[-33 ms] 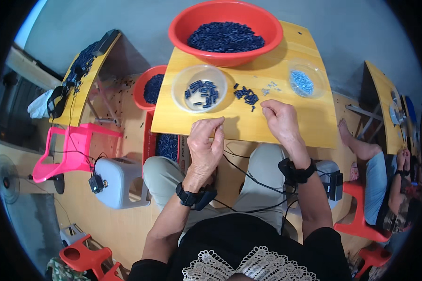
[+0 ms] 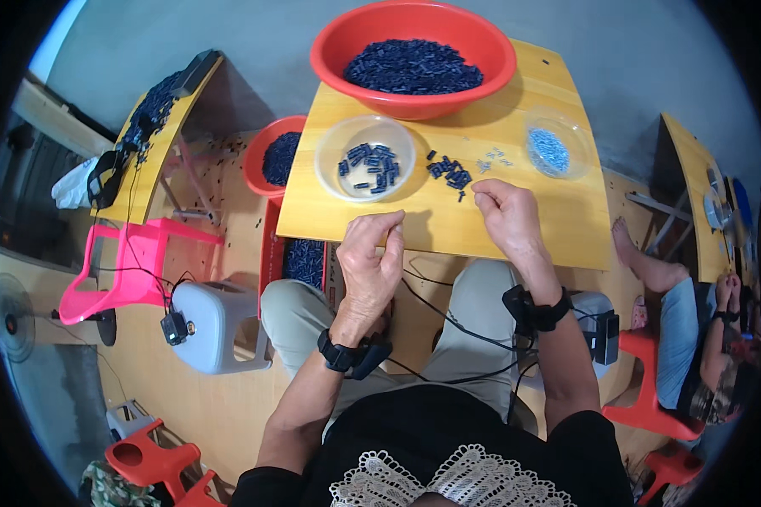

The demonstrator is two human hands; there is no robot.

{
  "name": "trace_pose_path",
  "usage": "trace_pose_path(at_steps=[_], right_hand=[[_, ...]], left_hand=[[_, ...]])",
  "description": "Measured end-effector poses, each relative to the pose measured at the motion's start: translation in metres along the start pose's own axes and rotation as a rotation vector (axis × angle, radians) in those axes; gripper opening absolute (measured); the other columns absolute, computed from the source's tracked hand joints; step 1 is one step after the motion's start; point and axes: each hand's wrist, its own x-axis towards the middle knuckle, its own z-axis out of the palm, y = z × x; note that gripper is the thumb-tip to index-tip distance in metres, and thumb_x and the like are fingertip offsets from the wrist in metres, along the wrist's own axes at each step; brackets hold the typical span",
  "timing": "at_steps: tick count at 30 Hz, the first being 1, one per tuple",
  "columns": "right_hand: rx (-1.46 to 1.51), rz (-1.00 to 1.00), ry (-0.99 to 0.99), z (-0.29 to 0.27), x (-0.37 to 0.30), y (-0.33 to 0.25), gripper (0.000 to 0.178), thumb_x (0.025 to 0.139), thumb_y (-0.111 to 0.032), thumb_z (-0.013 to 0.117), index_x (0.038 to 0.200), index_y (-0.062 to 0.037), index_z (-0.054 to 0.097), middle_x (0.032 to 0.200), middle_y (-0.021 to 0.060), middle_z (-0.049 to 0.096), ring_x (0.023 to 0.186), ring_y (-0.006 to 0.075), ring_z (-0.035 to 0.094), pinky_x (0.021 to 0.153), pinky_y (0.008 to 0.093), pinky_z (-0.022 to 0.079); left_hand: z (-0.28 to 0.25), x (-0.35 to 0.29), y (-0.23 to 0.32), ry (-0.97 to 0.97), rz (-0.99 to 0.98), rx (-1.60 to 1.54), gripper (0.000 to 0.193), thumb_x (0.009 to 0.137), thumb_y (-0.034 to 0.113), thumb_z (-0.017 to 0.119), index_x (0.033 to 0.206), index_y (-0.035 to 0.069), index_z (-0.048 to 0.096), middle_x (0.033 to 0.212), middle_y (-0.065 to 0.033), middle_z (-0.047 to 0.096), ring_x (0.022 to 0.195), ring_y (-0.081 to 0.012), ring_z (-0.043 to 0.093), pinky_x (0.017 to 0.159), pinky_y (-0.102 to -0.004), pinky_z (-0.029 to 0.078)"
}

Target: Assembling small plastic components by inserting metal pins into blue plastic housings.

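Observation:
My left hand [image 2: 370, 258] is at the near edge of the yellow table, fingers curled in and thumb close to the forefinger; anything between them is hidden. Just right of the small pile of dark blue plastic pieces [image 2: 457, 176], my right hand [image 2: 511, 218] is closed in a pinch, and what it holds is too small to make out. Above the left hand stands a clear round tub [image 2: 322, 169] with some of the same dark pieces inside. Small pale pins [image 2: 495, 159] lie loose beyond the right hand. Farther right, a clear shallow dish [image 2: 576, 135] holds many light blue pins.
A big red basin [image 2: 414, 103] full of dark pieces stands at the table's [image 2: 313, 221] far side. On the floor to the left are another red basin [image 2: 255, 165] and a red crate [image 2: 268, 253]. Cables [image 2: 448, 317] run across my lap. A person [image 2: 681, 338] sits at the right.
The table and its containers appear slightly farther right in the picture. Both my hands keep nearly the same place and pose.

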Motion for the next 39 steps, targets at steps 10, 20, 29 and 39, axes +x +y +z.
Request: trace_pose_path(at_steps=[10,20,29,39], right_hand=[[-0.137,0.064,-0.027,0.016,-0.004,0.001,0.01,0.078,-0.012,0.061,0.082,-0.006,0.067,0.08,0.0139,0.066,0.075,0.0325,0.063,0.068,0.0387,0.05],[-0.346,0.078,0.051,0.011,0.016,0.007,0.011,0.078,-0.013,0.06,0.084,-0.0066,0.067,0.084,0.0127,0.064,0.081,0.0326,0.061,0.072,0.0414,0.049],[-0.418,-0.069,0.093,0.025,0.03,0.011,0.013,0.075,-0.016,0.065,0.084,-0.0075,0.067,0.08,0.0114,0.061,0.078,0.0309,0.061,0.069,0.0413,0.049],[-0.096,-0.148,0.158,0.017,0.014,-0.009,0.007,0.075,-0.007,0.064,0.079,-0.0026,0.062,0.075,0.0129,0.06,0.072,0.0323,0.06,0.064,0.041,0.049]], left_hand=[[-0.009,-0.016,-0.016,-0.015,-0.234,-0.153,0.015,0.078,-0.003,0.061,0.092,0.0,0.065,0.083,-0.014,0.065,0.078,-0.0244,0.064,0.073,-0.0308,0.05],[0.025,-0.007,-0.014,-0.139,-0.165,-0.157,0.014,0.077,-0.001,0.061,0.091,0.0,0.065,0.079,-0.0134,0.064,0.073,-0.025,0.062,0.068,-0.032,0.049],[0.04,0.0,-0.012,-0.201,-0.105,-0.065,0.014,0.076,-0.001,0.062,0.089,0.0,0.066,0.08,-0.0133,0.065,0.077,-0.0272,0.061,0.073,-0.034,0.047],[0.059,0.012,-0.003,-0.152,-0.566,-0.516,0.015,0.085,0.005,0.064,0.098,-0.002,0.066,0.082,-0.0054,0.066,0.071,-0.0107,0.06,0.066,-0.0241,0.049]])
